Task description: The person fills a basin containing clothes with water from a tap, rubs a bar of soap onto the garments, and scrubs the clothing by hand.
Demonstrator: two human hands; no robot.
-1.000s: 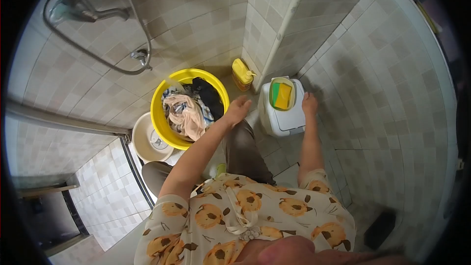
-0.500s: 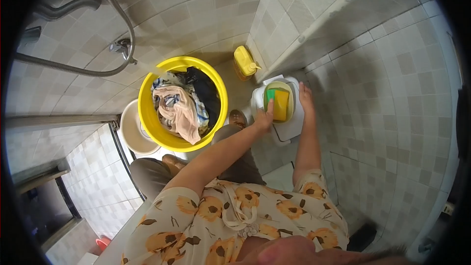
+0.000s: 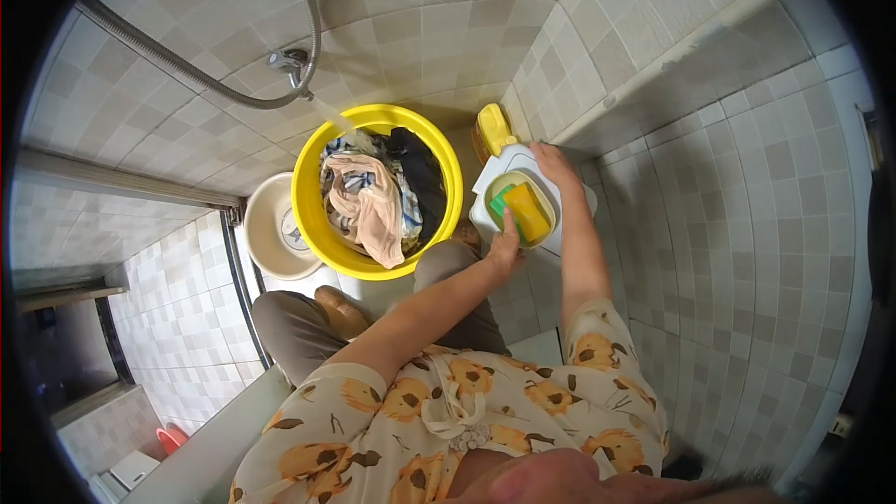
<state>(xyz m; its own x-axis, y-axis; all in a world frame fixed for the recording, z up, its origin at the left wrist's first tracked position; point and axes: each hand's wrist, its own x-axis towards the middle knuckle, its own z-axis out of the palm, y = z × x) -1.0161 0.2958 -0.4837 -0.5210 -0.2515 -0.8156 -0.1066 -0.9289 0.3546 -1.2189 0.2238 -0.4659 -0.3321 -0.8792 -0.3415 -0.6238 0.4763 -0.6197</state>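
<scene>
My left hand (image 3: 507, 246) holds the near edge of a small pale bowl (image 3: 549, 203), its thumb reaching inside. A yellow sponge (image 3: 528, 214) and a green piece (image 3: 502, 199), partly covered by it, lie in that bowl. Beneath is a white lidded box (image 3: 579, 208). At the lid's far edge, my right hand (image 3: 558, 168) has its fingers together over the rim. Left of my hands stands a yellow tub (image 3: 453, 177) holding a peach cloth (image 3: 367, 210), patterned fabric (image 3: 409, 210) and dark fabric (image 3: 420, 173).
Water runs from a wall tap (image 3: 292, 61) into the tub, with a metal shower hose (image 3: 191, 68) beside it. A cream basin (image 3: 262, 229) sits left of the tub. A yellow pump bottle (image 3: 492, 130) stands in the wall corner behind the box.
My left hand has come across from beside the tub to the bowl and taken hold of it. My right hand has moved along the lid to its far edge. The camera view has shifted.
</scene>
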